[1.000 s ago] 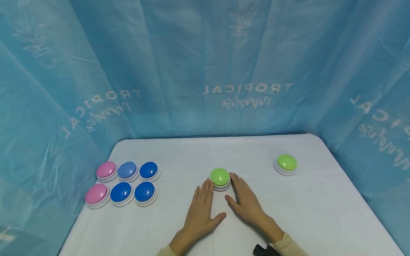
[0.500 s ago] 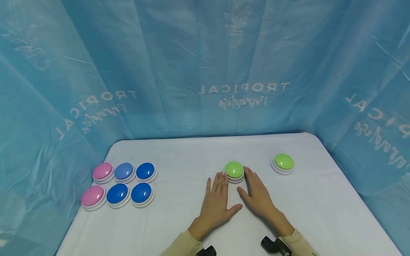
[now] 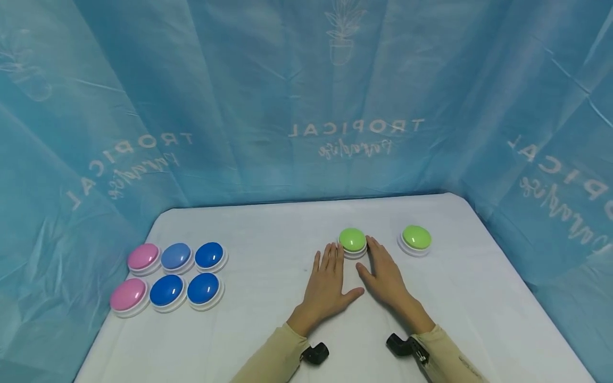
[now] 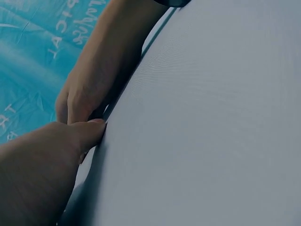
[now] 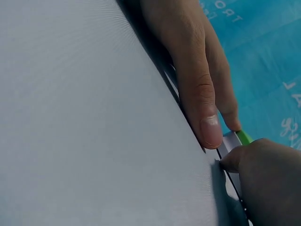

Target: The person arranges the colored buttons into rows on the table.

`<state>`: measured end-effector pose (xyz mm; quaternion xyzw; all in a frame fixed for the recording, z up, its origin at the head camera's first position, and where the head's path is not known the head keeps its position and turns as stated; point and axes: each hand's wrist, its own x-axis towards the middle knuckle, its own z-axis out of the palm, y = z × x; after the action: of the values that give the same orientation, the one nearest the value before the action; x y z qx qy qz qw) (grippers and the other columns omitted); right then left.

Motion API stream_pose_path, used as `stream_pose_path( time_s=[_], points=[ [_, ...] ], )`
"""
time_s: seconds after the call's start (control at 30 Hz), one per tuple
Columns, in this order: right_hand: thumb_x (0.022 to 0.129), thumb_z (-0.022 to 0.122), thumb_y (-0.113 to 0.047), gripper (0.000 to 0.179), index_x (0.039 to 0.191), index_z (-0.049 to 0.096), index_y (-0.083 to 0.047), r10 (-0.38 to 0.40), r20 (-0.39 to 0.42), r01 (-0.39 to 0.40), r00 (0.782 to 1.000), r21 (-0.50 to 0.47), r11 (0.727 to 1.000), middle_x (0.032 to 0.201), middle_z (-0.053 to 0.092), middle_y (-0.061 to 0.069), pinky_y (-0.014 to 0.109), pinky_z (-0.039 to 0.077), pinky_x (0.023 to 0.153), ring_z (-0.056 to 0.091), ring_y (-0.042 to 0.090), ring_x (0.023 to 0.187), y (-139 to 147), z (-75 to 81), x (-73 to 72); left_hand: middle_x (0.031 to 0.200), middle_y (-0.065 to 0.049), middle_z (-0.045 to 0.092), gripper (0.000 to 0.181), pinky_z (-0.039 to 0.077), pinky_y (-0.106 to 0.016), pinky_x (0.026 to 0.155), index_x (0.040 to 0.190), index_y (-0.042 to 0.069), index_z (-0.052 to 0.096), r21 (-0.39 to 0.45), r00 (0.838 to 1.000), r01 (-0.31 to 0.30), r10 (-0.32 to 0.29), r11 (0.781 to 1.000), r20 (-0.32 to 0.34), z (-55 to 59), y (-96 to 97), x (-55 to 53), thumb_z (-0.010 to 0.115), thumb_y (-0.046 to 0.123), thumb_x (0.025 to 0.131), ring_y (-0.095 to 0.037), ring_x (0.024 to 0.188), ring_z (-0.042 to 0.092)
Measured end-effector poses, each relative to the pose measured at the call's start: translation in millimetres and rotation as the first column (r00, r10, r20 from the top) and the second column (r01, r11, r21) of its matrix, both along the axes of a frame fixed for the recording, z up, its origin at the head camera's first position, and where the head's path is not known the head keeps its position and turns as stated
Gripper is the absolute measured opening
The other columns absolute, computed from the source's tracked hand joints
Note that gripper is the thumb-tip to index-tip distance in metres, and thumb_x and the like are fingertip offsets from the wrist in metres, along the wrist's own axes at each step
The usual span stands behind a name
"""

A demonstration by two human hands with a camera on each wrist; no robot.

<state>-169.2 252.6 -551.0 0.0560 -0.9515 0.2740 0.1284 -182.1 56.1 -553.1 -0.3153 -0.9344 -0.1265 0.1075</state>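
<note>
A green dome push button (image 3: 352, 240) on a white round base stands on the white table between my two hands. My left hand (image 3: 324, 290) lies with straight fingers, their tips at the base's left front side. The fingers of my right hand (image 3: 387, 279) are extended too, touching its right side. In the right wrist view, the button's green edge (image 5: 244, 137) shows just beyond the left hand's fingertips; the hands hide most of it. A second green push button (image 3: 416, 238) sits a short way to the right, apart from the first.
Two pink push buttons (image 3: 143, 257) and several blue ones (image 3: 209, 256) form two rows at the table's left side. Blue curtains (image 3: 239, 106) with white print surround the back and sides of the white table (image 3: 268, 229). Black wrist cameras (image 3: 315, 354) sit at both cuffs.
Both hands have slid the nearer green button right and away across the table, toward the other green button. The view has shifted slightly. The pink and blue buttons keep their arrangement.
</note>
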Motion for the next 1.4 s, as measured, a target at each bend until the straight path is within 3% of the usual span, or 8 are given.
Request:
stream_pose_path(
  time_s=[0.23,0.5,0.83,1.1,1.27,1.4],
  points=[
    [0.099,0.070,-0.029,0.082,0.163,0.030,0.003,0.006,0.002,-0.006,1.000,0.006,1.000,0.164,0.039,0.029,0.063,0.031,0.124,0.038,0.050,0.151,-0.9,-0.3,-3.4,0.171,-0.020,0.032,0.104,0.023,-0.053,0.131,0.167,-0.001,0.019,0.048,0.999,-0.010,0.008,0.999,0.040,3.3,-3.1,-4.9,0.057,0.067,0.098,-0.032,0.161,0.026],
    [0.098,0.070,-0.027,0.081,0.160,0.031,0.009,-0.002,-0.013,0.002,1.000,0.027,1.000,0.163,0.039,0.032,0.061,0.028,0.126,0.038,0.049,0.152,-3.6,1.8,6.4,0.168,-0.020,0.036,0.096,0.025,-0.053,0.130,0.164,-0.002,0.028,0.070,0.998,0.008,-0.011,0.998,0.054,7.4,-5.5,-0.4,0.060,0.060,0.099,-0.033,0.159,0.031],
    [0.099,0.071,-0.032,0.087,0.159,0.028,0.014,0.040,-0.010,-0.039,0.999,0.087,0.995,0.164,0.035,0.032,0.059,0.024,0.129,0.033,0.046,0.155,-6.7,7.5,12.0,0.171,-0.019,0.032,0.093,0.022,-0.051,0.132,0.164,-0.002,0.028,0.052,0.995,-0.007,0.002,0.999,0.096,14.1,-6.4,4.7,0.057,0.060,0.100,-0.031,0.162,0.026],
    [0.098,0.071,-0.031,0.085,0.159,0.031,0.012,0.046,-0.062,-0.041,0.997,0.082,0.996,0.163,0.039,0.032,0.061,0.028,0.126,0.037,0.047,0.153,-9.4,0.8,11.0,0.170,-0.019,0.033,0.091,0.023,-0.053,0.131,0.163,-0.003,0.030,0.070,0.993,-0.017,0.008,0.997,0.120,14.4,-11.2,5.6,0.059,0.057,0.101,-0.032,0.161,0.027],
    [0.096,0.072,-0.026,0.083,0.158,0.033,0.013,-0.012,-0.066,0.017,0.998,0.064,0.998,0.160,0.041,0.033,0.062,0.027,0.126,0.038,0.048,0.152,-20.0,1.9,23.6,0.168,-0.020,0.038,0.082,0.026,-0.054,0.130,0.159,-0.003,0.040,0.071,0.996,0.013,-0.020,0.997,0.091,10.7,-16.6,12.5,0.059,0.052,0.102,-0.034,0.159,0.031],
    [0.096,0.072,-0.025,0.083,0.157,0.031,0.015,-0.068,-0.053,0.072,0.996,0.073,0.995,0.160,0.041,0.035,0.064,0.026,0.126,0.035,0.048,0.153,-35.2,3.0,40.5,0.166,-0.018,0.041,0.076,0.029,-0.053,0.128,0.157,-0.001,0.046,0.065,0.997,0.051,-0.054,0.997,0.050,8.3,-27.5,24.5,0.060,0.049,0.102,-0.034,0.158,0.035]
  ],
)
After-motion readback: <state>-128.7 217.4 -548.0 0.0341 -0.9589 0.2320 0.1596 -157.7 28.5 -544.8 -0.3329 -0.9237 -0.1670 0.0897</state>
